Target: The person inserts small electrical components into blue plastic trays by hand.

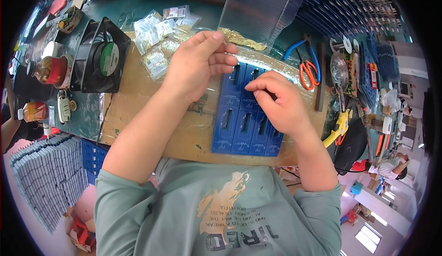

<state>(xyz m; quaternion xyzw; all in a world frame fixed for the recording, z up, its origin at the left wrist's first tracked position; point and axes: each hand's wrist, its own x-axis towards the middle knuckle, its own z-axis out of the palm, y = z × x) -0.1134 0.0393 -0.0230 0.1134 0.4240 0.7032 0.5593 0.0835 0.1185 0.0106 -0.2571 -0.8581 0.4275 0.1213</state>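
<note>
A blue circuit board panel [242, 127] with slotted cut-outs lies on a brown cardboard sheet [152, 127] in front of me. My left hand [198, 64] rests over the panel's upper left corner, fingers curled and thumb tip pinched near a small part that is too small to tell. My right hand [278, 101] hovers on the panel's right side, thumb and forefinger pinched together over one slot. A heap of small gold-coloured metal parts [241, 39] lies just beyond the left hand.
Small plastic bags of parts [159, 30] sit at the back left beside a black cooling fan [101, 58]. Red-handled scissors [307, 71] and blue-handled pliers [301, 46] lie right. Stacks of blue boards [50, 177] stand lower left. A clear plastic tray [262, 7] leans behind.
</note>
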